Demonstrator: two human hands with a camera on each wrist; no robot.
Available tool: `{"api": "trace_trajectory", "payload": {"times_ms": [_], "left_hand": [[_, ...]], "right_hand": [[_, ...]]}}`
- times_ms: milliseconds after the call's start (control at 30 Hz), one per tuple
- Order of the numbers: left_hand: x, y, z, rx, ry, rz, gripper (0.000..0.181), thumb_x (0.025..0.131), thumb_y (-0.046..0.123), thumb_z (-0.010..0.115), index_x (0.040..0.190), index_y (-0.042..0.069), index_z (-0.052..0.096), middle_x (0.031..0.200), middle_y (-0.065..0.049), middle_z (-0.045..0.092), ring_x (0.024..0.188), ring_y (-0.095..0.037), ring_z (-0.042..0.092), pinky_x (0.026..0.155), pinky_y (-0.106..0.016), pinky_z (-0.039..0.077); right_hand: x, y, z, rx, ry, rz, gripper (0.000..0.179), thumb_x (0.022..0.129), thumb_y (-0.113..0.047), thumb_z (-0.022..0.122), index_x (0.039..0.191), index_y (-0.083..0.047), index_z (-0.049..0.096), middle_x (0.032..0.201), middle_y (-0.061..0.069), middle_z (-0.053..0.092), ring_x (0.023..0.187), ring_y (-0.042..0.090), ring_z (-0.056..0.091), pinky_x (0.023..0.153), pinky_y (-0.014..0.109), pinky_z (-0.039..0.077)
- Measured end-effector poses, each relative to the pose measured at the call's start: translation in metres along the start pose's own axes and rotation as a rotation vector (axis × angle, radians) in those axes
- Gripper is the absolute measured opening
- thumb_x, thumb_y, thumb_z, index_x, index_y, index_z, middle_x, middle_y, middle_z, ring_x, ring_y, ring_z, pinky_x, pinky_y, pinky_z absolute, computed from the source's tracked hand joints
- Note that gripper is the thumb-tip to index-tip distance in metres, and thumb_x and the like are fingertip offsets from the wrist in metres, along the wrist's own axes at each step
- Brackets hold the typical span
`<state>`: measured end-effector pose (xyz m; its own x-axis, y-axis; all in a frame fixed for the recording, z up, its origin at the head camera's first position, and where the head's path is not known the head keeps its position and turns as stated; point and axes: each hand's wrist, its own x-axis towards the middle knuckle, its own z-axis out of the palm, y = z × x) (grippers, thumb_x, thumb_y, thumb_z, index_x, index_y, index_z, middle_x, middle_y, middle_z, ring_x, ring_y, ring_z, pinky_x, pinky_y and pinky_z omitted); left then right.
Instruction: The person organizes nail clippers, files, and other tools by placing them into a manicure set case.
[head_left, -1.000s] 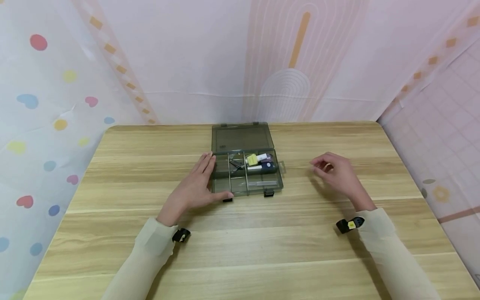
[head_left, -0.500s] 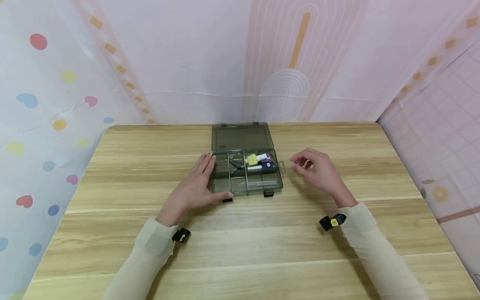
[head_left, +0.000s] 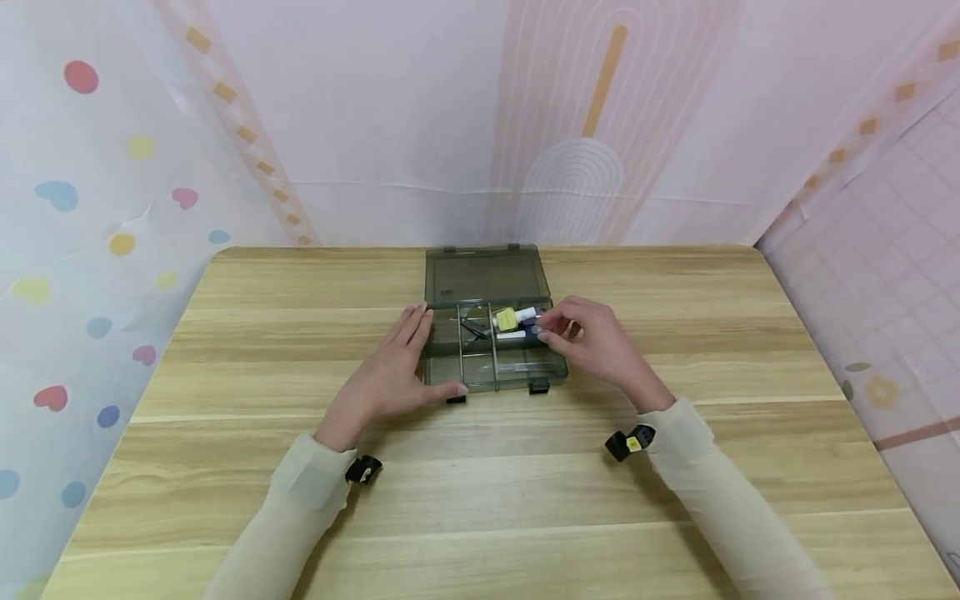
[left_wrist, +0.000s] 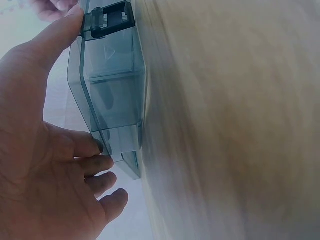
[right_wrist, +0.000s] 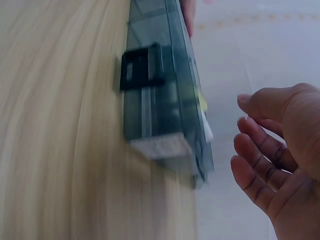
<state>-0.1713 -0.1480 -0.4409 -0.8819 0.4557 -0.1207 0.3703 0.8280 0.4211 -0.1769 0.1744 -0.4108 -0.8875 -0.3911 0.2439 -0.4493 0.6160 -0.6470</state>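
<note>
A smoky clear plastic compartment box point(head_left: 442, 371) sits with its lid point(head_left: 487, 275) folded back. My left hand point(head_left: 390, 375) grips its left end; the thumb presses at the front latch point(left_wrist: 109, 20) while bent fingertips meet the rim. Above the box's right end hovers my right hand point(head_left: 596, 342), fingers loosely curled and holding nothing. Its fingertips overlap the back right compartment, partly hiding a dark blue piece. There lies a small yellow bottle point(head_left: 507, 320) with a white cap, like nail polish, beside a white stick-like part point(head_left: 512, 335). Dark metal clippers point(head_left: 474, 329) lie in the middle compartment.
A thin clear strip point(head_left: 525, 367) lies in the front right compartment. A second black latch point(head_left: 538, 387) hangs at the front right. The box rests on a wood-grain table point(head_left: 480, 508), with a patterned cloth backdrop point(head_left: 375, 125) behind.
My right hand has moved left from the table's right side to over the box's right end. My left hand stays on the box, which has not moved.
</note>
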Motion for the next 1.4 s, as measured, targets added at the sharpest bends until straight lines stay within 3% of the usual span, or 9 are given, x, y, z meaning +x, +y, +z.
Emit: {"api": "trace_trajectory", "payload": {"times_ms": [233,800,1033,1400], "left_hand": [[0.002,0.003,-0.001,-0.009,0.003,0.002,0.131,0.078,0.087,0.059,0.165,0.004,0.006,0.175,-0.011,-0.001,0.162,-0.029,-0.003,0.130,-0.052,0.019],[0.003,0.003,0.001,0.001,0.010,-0.002,0.130,0.079,0.085,0.061,0.165,0.004,0.007,0.175,-0.012,0.000,0.162,-0.029,-0.003,0.130,-0.052,0.021],[0.004,0.002,0.000,0.009,0.004,-0.006,0.131,0.078,0.086,0.060,0.165,0.005,0.006,0.175,-0.011,-0.001,0.162,-0.028,-0.003,0.130,-0.052,0.020],[0.007,0.000,0.000,0.004,-0.012,0.002,0.130,0.079,0.085,0.061,0.165,0.006,0.005,0.175,-0.009,-0.003,0.162,-0.030,-0.004,0.130,-0.054,0.018]], "right_hand": [[0.011,-0.013,0.012,0.007,-0.040,-0.035,0.011,0.094,-0.012,0.074,0.104,-0.007,0.075,0.096,0.003,0.072,0.082,0.015,0.064,0.072,0.037,0.058],[0.025,-0.028,0.044,-0.047,-0.137,-0.113,0.014,0.095,-0.016,0.075,0.107,-0.009,0.076,0.095,-0.003,0.071,0.080,0.010,0.062,0.071,0.027,0.056],[0.023,-0.028,0.042,-0.016,-0.133,-0.092,0.016,0.097,-0.019,0.072,0.110,-0.008,0.076,0.097,-0.002,0.072,0.081,0.009,0.064,0.071,0.026,0.057],[0.021,-0.017,0.025,0.021,-0.108,-0.070,0.023,0.098,-0.019,0.071,0.115,-0.004,0.072,0.110,0.012,0.071,0.089,0.022,0.067,0.077,0.041,0.060]]}}
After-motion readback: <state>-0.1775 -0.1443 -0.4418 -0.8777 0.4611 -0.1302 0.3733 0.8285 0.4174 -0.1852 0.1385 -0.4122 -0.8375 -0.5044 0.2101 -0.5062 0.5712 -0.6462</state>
